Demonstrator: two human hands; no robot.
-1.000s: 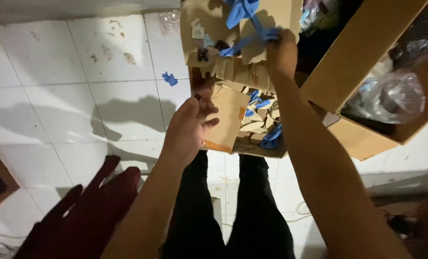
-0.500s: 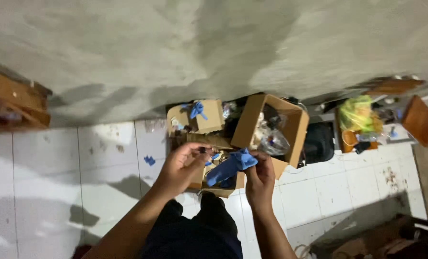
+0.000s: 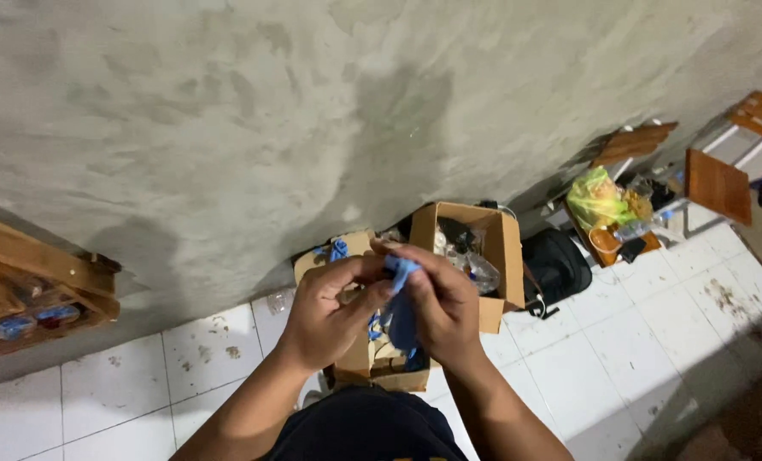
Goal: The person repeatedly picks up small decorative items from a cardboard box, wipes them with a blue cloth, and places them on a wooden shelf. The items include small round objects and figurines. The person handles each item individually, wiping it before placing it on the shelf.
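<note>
Head view, looking down. Both hands are raised together in front of the torso, above the boxes on the floor.

Left hand [image 3: 334, 312]: fingers curled, thumb and forefinger pinched onto the upper edge of a blue glove [image 3: 401, 309]. Right hand [image 3: 442, 300]: fingers closed around the same glove from the other side. The glove hangs limp between the two hands, its lower part trailing below the right palm.

Beneath the hands: an open cardboard box [image 3: 379, 363] on the white tile floor [image 3: 210, 350], holding cardboard scraps and more blue pieces. Just beside it, against the grey plastered wall [image 3: 313, 111], a taller open cardboard box [image 3: 505, 248], plain brown, with crumpled clear plastic bags inside. A flap behind the lower box carries another blue scrap [image 3: 338, 250].

To the right of the tall box: a black backpack [image 3: 556, 265], touching or nearly touching the box. Further right, a yellow-green plastic bag [image 3: 599, 201] sits on a low wooden surface. Wooden chair [image 3: 723, 171] at far right. Wooden rack [image 3: 35, 286] at far left, with small blue packages on it.
</note>
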